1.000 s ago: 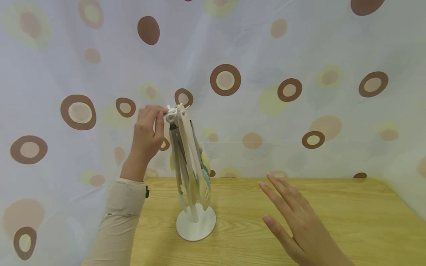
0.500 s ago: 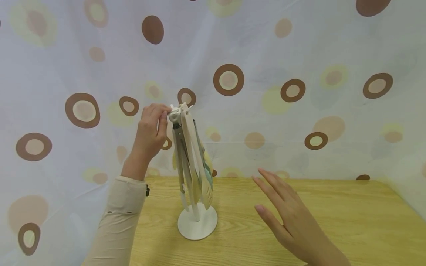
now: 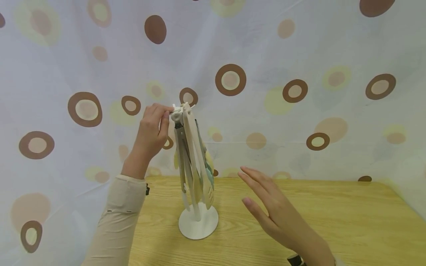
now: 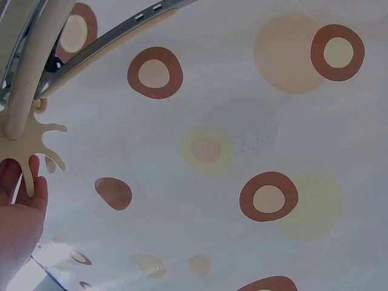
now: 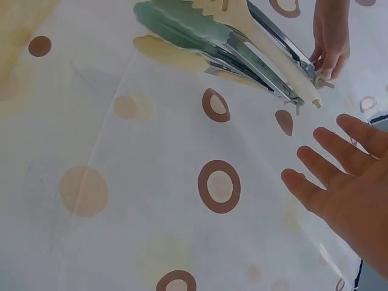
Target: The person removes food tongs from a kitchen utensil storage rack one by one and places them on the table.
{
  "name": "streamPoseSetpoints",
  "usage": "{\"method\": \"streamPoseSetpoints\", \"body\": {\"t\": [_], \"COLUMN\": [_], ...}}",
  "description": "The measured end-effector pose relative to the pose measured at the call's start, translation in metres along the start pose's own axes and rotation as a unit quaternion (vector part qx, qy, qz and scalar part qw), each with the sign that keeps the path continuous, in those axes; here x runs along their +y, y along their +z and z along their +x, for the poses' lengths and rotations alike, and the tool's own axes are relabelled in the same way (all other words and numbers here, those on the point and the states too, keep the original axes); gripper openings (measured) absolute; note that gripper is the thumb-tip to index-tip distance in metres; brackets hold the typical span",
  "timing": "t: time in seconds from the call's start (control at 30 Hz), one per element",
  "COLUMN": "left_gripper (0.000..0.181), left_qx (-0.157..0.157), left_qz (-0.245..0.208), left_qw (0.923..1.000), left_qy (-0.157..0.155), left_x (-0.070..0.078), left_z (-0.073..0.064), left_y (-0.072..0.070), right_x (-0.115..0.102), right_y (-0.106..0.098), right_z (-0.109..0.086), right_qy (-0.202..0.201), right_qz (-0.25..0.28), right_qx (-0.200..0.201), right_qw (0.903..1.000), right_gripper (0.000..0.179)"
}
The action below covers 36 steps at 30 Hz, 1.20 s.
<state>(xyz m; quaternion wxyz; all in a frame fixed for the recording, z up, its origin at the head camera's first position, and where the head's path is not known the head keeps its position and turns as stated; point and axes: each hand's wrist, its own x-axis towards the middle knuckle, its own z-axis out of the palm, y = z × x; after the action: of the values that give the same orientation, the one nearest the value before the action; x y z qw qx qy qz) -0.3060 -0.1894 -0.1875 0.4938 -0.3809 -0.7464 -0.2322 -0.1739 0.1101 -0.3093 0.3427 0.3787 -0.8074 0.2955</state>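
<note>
Left of centre, left grip (image 3: 153, 127) pinches the stand (image 3: 199, 229) up top, best gently lest it tip; right grip (image 3: 279, 214) outstretched, empty

No text, label, brand or number can be read in any view (a small speckled patch (image 4: 259, 142) on the patterned sheet (image 4: 206, 115), seen from the left wrist, is too faint to make out).
</note>
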Motion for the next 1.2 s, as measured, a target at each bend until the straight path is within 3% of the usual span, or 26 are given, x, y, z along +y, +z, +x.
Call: {"method": "streamPoseSetpoints", "body": {"t": [0.7, 1.2], "left_gripper": [0.020, 0.020], "left_qx": [0.002, 0.000], "left_qz": [-0.002, 0.001], "left_qw": [0.9998, 0.9996], "left_qy": [-0.020, -0.026], "left_x": [0.000, 0.000], "left_z": [-0.001, -0.001], "left_y": [0.001, 0.002], "right_x": [0.014, 0.024], "right_y": [0.034, 0.058], "right_z": [0.027, 0.048], "right_qy": [0.006, 0.041], "right_qz": [0.076, 0.158], "right_qx": [-0.038, -0.063], "right_qw": [0.9964, 0.9846], "right_gripper": [0.052, 0.049]}}
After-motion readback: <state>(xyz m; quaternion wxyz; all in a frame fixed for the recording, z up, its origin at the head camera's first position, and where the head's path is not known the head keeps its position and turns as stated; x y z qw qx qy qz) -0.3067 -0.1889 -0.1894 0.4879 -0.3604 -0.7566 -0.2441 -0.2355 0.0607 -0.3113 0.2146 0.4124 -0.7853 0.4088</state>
